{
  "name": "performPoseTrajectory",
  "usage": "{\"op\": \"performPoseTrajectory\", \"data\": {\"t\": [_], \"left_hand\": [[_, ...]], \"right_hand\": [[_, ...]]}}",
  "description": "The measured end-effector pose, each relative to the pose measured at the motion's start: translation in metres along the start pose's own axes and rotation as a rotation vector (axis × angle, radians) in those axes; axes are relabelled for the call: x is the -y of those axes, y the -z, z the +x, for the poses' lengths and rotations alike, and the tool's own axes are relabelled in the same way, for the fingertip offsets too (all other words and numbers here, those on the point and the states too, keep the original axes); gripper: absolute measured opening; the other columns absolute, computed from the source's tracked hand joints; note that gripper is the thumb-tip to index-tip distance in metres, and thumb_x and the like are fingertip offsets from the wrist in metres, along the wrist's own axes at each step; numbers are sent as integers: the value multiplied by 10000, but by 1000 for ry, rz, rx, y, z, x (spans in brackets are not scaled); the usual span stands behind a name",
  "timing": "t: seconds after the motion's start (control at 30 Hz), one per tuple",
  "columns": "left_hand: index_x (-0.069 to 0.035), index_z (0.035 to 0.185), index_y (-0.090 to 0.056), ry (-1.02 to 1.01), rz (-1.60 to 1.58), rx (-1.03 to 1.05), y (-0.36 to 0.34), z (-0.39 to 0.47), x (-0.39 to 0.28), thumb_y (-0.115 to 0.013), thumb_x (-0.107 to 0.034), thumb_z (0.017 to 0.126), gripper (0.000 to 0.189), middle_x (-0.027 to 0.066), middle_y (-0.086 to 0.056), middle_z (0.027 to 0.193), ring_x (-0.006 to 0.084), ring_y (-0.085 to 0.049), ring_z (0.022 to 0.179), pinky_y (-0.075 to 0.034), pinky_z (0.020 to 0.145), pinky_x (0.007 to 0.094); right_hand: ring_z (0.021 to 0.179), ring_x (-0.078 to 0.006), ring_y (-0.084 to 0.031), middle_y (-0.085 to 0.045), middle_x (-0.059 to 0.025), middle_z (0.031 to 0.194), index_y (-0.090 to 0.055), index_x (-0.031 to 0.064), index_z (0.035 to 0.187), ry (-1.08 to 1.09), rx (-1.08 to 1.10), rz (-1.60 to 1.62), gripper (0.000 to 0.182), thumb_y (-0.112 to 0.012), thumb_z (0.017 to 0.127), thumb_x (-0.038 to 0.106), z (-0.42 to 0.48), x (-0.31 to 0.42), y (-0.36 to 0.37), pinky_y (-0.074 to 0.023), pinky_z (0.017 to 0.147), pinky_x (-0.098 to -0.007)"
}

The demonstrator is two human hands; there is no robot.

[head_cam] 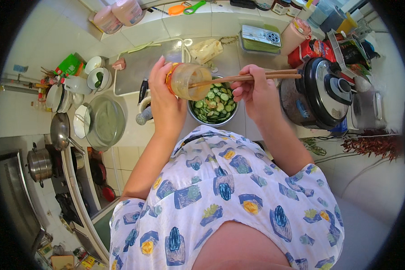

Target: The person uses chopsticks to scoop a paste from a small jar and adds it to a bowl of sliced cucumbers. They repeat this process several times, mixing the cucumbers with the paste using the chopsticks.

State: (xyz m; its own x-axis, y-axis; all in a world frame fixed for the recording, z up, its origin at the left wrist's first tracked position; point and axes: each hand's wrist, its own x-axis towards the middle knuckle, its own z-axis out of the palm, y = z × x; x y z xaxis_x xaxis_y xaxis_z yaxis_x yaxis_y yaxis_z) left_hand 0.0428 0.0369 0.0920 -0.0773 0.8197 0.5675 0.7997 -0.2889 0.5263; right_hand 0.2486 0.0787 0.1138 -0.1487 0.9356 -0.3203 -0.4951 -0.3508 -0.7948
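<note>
My left hand grips a glass jar tilted on its side, its mouth turned to the right. Brownish residue coats the inside of the glass. A pair of wooden chopsticks is held in my right hand, and their tips reach into the jar. Just beneath, a metal bowl holds sliced cucumbers with some brownish sauce on top. To the left of the bowl, partly behind my left hand, stand a stone mortar with its pestle and a black-handled knife.
On the right stands an electric pressure cooker. A cutting board with a piece of raw meat lies behind my left hand. Farther left are a large glass bowl and white bowls. A phone rests on a lidded container.
</note>
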Motion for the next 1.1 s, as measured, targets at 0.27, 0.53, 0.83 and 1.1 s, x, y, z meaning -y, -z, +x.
{"op": "performPoseTrajectory", "data": {"t": [0.27, 0.53, 0.83, 1.1], "left_hand": [[4, 1410, -309, 17, 48, -31, 0, -7, 1, -693, 98, 743, 775, 253, -338, 1432, 426, -350, 1330, -377, 1089, 468], [28, 1439, -246, 15, 19, -37, -2, -12, -1, -724, 49, 752, 837, 259, -287, 1436, 417, -301, 1347, -347, 1107, 457], [22, 1445, -204, 314, -431, -142, -18, -19, 18, -720, 2, 797, 828, 202, -304, 1375, 326, -330, 1354, -396, 1078, 404], [-4, 1414, -264, 409, -604, 145, 7, -9, 14, -721, -52, 769, 792, 151, -494, 1280, 234, -555, 1174, -448, 1004, 340]], "right_hand": [[607, -165, -639, -661, -133, 772, -582, 23, 958, -236, -81, 222, 225, -536, 947, 243, 7, -16, 9, -561, 530, -275], [607, -131, -601, -635, -90, 764, -581, 47, 942, -325, -68, 362, 176, -540, 947, 218, 4, -15, 8, -529, 535, -236], [604, -140, -609, -641, -109, 762, -580, 49, 946, -195, -120, 341, 181, -554, 946, 229, 0, 3, 8, -516, 530, -244], [623, -177, -660, -660, -154, 745, -580, 31, 973, 413, 226, -54, 268, -510, 973, 289, 10, 69, -4, -557, 541, -282]]}}
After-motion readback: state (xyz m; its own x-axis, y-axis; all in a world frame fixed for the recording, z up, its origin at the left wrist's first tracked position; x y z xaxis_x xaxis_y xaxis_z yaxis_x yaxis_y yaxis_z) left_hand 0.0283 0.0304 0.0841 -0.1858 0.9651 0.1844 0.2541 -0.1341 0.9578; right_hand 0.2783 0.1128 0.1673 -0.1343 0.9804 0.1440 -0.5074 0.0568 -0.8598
